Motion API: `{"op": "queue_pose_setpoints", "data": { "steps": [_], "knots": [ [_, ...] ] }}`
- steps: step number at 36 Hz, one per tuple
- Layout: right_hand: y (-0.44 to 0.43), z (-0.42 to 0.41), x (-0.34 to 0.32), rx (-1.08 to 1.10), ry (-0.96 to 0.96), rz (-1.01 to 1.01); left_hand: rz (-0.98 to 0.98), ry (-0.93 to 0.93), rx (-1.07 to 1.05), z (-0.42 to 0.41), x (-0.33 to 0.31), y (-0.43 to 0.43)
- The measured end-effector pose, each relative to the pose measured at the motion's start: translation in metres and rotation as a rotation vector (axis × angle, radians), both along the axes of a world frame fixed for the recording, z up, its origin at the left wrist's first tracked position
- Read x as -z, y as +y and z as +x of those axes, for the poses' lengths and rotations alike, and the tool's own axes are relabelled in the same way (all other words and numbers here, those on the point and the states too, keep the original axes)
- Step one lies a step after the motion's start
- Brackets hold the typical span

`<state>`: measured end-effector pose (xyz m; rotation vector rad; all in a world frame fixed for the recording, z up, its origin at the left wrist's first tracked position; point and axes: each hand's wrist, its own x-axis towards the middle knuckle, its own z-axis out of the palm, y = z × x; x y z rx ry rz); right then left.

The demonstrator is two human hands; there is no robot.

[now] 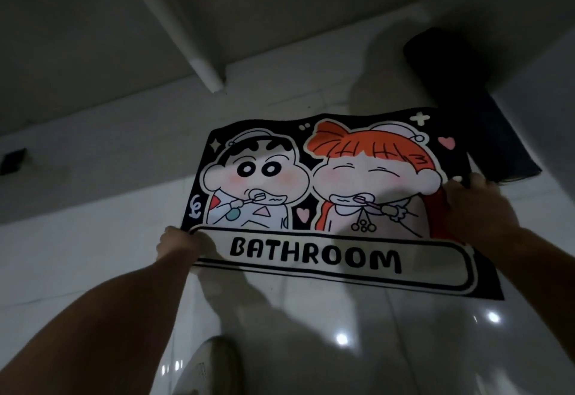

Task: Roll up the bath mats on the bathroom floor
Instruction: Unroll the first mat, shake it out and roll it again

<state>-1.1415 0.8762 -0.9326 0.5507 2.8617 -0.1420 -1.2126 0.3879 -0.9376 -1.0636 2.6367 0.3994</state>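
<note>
A black-bordered rectangular bath mat printed with 2 cartoon children brushing their teeth above the word "BATHROOM" (326, 207) lies spread, unrolled, over the glossy pale tiled bathroom floor (93, 254). Its far edge looks slightly wavy, and its near right corner lies against the tiles.

The left hand (180, 245) is clamped on the mat's left edge, just beside the start of the white "BATHROOM" banner, with the fingers curled around the fabric. The right hand (476, 204) grips the mat's right edge near the orange-haired figure, fingers closed over the border. The 2 hands are well apart, 1 on each short side of the mat, with both bare forearms reaching forward from the bottom of the view.

Beyond the mat's far right corner sits a dark rolled-up mat (460, 95), a thick cylinder lying on the floor against the pale wall (280, 5), with its near end just beside the right hand. A white tube-shaped pole (177, 30) slants down along the wall to the floor on the left. A small dark floor drain (12, 161) shows at the far left edge. A pale slipper (214, 363) is at the bottom, near the left forearm. Bright light spots reflect on the tiles in front of the mat
</note>
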Motion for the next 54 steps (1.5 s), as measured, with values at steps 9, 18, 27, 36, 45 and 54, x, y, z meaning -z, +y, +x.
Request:
{"op": "queue_pose_setpoints", "data": {
  "steps": [9, 18, 27, 36, 45, 54],
  "knots": [
    [-0.009, 0.005, 0.001, 0.264, -0.007, -0.235, -0.094, 0.107, 0.335, 0.024, -0.032, -0.012],
    [-0.029, 0.026, -0.016, 0.221, 0.062, -0.495, -0.151, 0.087, 0.413, 0.072, -0.072, -0.009],
    [-0.034, 0.045, -0.074, -0.087, 0.181, -0.543, -0.303, -0.194, 0.613, 0.075, -0.082, 0.045],
    [-0.025, 0.064, -0.171, -0.524, 0.250, -0.286, 0.118, 0.481, 1.506, 0.027, -0.161, 0.258],
    [0.010, 0.103, -0.278, -0.620, 0.266, 0.004, -0.018, 0.630, 1.902, 0.043, -0.262, 0.344],
    [0.010, 0.110, -0.308, -0.254, 0.018, -0.098, 0.054, 0.503, 1.893, 0.055, -0.289, 0.326]
  ]
}}
